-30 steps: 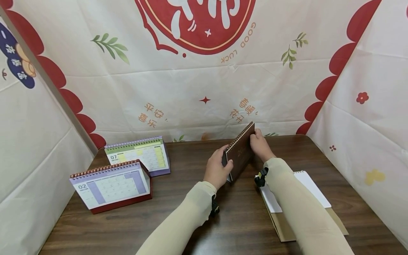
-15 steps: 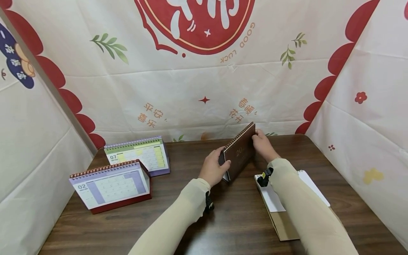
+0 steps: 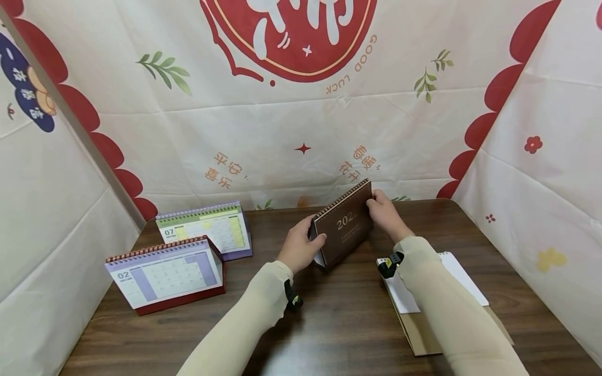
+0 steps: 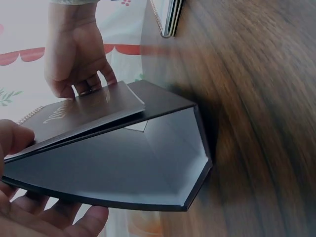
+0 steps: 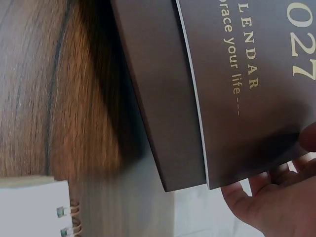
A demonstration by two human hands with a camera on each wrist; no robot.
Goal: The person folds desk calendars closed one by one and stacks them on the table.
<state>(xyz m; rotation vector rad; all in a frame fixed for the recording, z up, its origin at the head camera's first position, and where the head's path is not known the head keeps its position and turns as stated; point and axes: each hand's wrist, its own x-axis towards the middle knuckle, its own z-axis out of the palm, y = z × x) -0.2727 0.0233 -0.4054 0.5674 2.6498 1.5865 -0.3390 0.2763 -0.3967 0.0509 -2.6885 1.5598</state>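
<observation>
Both hands hold a dark brown spiral-bound desk calendar (image 3: 347,225), which stands tent-shaped and angled near the back of the table. My left hand (image 3: 300,245) grips its left end, the thumb on the front cover and the fingers behind. At the far end my right hand (image 3: 385,214) pinches the side edge. Gold print on the cover (image 5: 247,64) reads partly "027" and "LENDAR". From the left wrist view I look into the hollow of the folded stand (image 4: 163,158); the calendar's lower edge is at or close to the tabletop.
Two desk calendars stand at the left: one with a red base (image 3: 164,274) showing 02, and behind it a green-topped one (image 3: 207,230) showing 07. Under my right forearm lies a calendar with white pages and a tan base (image 3: 425,334). A printed cloth (image 3: 282,125) hangs behind the table.
The brown calendar has turned, its left end swinging left, so the cover faces me more and its number shows. My left hand moved left with it; the right hand shifted only slightly.
</observation>
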